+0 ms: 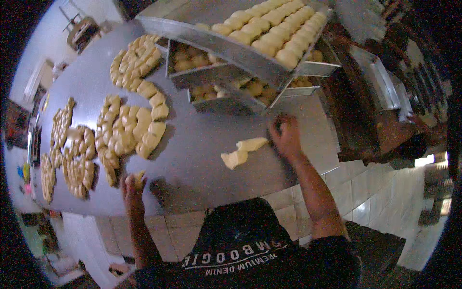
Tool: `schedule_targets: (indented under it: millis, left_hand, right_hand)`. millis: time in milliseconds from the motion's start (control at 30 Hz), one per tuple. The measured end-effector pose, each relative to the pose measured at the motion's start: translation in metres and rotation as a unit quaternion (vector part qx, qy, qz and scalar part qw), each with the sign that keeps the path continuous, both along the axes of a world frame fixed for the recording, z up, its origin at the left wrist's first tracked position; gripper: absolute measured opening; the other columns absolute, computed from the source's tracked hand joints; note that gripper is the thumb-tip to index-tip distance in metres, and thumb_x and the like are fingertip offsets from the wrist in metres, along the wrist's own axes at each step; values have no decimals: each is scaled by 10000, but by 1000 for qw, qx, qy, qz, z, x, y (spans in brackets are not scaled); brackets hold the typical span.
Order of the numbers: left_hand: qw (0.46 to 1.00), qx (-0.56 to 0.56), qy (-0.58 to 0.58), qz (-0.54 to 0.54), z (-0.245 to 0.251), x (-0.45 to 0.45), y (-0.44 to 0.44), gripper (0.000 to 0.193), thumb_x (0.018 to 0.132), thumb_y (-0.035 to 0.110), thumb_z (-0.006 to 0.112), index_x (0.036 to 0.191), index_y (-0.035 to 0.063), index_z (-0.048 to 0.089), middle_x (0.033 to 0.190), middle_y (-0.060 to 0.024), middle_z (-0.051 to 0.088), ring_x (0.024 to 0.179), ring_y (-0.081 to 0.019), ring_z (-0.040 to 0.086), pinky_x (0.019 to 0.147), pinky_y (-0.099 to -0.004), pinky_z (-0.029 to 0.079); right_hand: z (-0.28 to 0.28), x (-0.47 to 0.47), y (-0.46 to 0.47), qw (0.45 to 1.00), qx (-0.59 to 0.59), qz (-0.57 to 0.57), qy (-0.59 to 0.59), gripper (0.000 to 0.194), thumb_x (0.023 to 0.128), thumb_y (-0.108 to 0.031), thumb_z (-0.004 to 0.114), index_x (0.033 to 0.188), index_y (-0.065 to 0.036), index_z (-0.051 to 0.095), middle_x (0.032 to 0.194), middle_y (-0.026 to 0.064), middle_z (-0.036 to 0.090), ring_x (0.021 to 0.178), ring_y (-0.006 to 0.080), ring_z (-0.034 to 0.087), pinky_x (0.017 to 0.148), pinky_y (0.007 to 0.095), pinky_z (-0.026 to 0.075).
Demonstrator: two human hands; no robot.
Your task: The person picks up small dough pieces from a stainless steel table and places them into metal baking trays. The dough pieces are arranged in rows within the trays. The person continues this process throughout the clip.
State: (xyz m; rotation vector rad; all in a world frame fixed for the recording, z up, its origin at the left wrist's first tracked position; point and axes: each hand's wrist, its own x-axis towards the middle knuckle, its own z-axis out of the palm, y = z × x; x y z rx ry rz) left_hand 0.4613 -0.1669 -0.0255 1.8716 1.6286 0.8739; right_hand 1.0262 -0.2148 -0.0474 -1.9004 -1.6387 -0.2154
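My left hand is over the near edge of the metal worktop, its fingers closed around a small piece of pale dough. Curled at the worktop's right side is my right hand; whether anything is inside its fingers is hidden. Two loose cut dough pieces, one long and one blockier, lie just left of it. A winding strip of cut dough runs down the worktop's left half to a wide cluster of dough pieces. Farther left sit more coiled dough groups.
A metal tray bearing rows of round dough balls rests across other stacked trays that also hold dough balls. At right, another person's arm is beside metal pans. The tiled floor shows below the worktop.
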Motion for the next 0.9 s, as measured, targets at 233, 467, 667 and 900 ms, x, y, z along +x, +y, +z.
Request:
schedule_targets:
  millis: [233,467,667,900]
  left_hand:
    - [930,-88,-338,115,67,74,-2,139,928,135,616,867,95,497,779,21,450,686,-96,441,607,-225,390]
    - [878,-188,-427,-108,63,125,7,619,871,109,628,1432,101,368,1353,-101,451,1155,-224,500,938,-338,430]
    - [910,-234,-323,-112,94,189,23,442,922,81,589,1337,67,437,1230,-71,539,1108,-168,517,927,-316,438]
    - [837,-221,-496,67,74,168,12,233,936,59,600,1118,118,468,999,-23,527,904,-158,553,728,-301,491]
  right_hand:
    - [68,38,25,982,-105,-157,20,351,776,-241,694,1033,-25,592,1091,197,586,1068,418,509,962,496,402]
    - [36,46,-6,994,-100,39,9,328,774,-201,667,1034,-19,587,1107,220,568,1135,396,479,1003,497,368]
    - [49,20,-11,995,-92,27,-26,312,787,-125,653,1059,3,567,1114,227,567,1172,395,472,1030,507,365]
    - [212,101,-1,879,-161,83,441,408,782,-159,706,1141,-53,544,1139,83,578,1023,208,580,891,340,489]
